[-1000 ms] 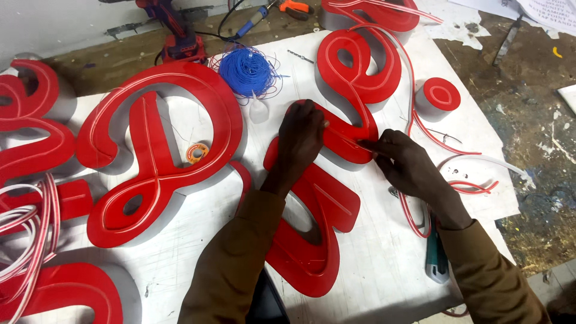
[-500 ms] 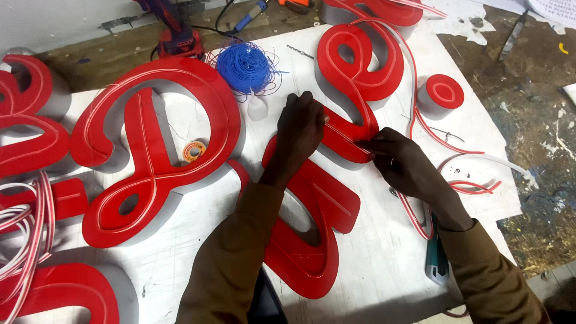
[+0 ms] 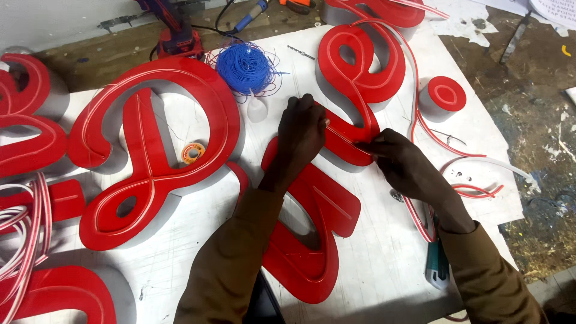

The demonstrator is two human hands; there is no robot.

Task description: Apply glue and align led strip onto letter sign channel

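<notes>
We see our left hand (image 3: pixel 305 135) resting flat on the middle sign letter (image 3: pixel 354 90), and our right hand (image 3: pixel 403 165) just to its right, pinching the strip (image 3: pixel 420 120) at that letter's lower edge. Behind the left hand lies a wire coil (image 3: pixel 246 66); left of it, a large looped letter (image 3: pixel 150 144) with a small tape roll (image 3: pixel 193 152) inside. A round cap (image 3: pixel 445 96) sits to the right. By our right sleeve lies what may be a cutter (image 3: pixel 437 267).

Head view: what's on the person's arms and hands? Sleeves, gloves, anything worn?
Both hands are bare: no gloves, rings or watch visible on the left hand or the right hand. Each arm wears a long brown sleeve reaching the wrist: the left sleeve and the right sleeve. The cloth looks plain, with soft folds and no visible markings.
</notes>
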